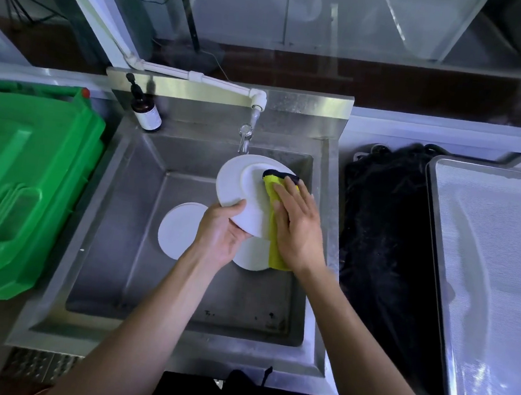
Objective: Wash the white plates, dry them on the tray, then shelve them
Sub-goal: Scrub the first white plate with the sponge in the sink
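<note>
Washing is under way: the left hand [222, 232] grips the lower rim of a white plate [247, 193] tilted over the steel sink [123, 216] under the tap [245, 137], while the right hand [298, 225], fingers flat, presses a yellow cloth [275, 240] onto it. Two more plates lie in the basin, one [176, 230] at nine o'clock of the hands, another [252, 255] beneath them. Next, I'd judge, comes rinsing, then carrying it to the metal tray [484, 266] at three o'clock, across a black mat [385, 241]. A green bin [21, 187] and soap bottle [144, 113] stand clear.

Sink plate [252, 255] half hidden beneath yellow cloth [276, 230]
</note>
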A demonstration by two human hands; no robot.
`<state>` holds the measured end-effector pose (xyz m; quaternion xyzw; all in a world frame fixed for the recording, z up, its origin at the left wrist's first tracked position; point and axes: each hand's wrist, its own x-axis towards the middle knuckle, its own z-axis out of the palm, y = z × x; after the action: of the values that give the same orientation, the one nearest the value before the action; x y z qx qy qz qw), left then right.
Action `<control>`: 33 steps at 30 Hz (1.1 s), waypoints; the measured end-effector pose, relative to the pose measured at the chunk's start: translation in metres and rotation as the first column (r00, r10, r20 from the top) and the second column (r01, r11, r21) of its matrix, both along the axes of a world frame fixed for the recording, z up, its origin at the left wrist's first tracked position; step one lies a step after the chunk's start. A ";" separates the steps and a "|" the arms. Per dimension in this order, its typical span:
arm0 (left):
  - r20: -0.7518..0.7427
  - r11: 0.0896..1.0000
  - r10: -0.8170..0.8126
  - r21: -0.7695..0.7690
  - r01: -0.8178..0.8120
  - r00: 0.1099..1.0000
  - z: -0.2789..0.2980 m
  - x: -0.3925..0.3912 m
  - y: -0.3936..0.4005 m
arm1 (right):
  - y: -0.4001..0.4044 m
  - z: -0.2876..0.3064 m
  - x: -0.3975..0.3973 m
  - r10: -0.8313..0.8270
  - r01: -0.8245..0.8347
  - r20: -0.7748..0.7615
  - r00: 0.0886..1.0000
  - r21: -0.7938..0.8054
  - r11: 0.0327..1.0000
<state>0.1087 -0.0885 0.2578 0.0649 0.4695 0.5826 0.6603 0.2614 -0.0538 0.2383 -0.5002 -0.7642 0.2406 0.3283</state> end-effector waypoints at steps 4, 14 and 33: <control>-0.014 0.999 0.004 0.033 -0.003 1.000 0.003 0.001 0.000 | -0.007 -0.004 -0.008 -0.087 0.087 -0.002 0.996 -0.081 0.993; 0.024 0.998 0.055 0.019 -0.055 0.998 0.006 0.005 -0.002 | -0.032 -0.003 -0.035 -0.035 0.025 0.099 0.994 0.099 0.995; 0.049 0.992 -0.024 0.125 0.018 0.999 0.011 -0.007 -0.016 | -0.005 -0.004 -0.010 -0.251 0.239 -0.060 0.966 -0.159 0.958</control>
<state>0.1021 -0.1043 0.2687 0.0963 0.4149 0.6052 0.6726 0.2519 -0.0583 0.2344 -0.6046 -0.6623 0.2747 0.3469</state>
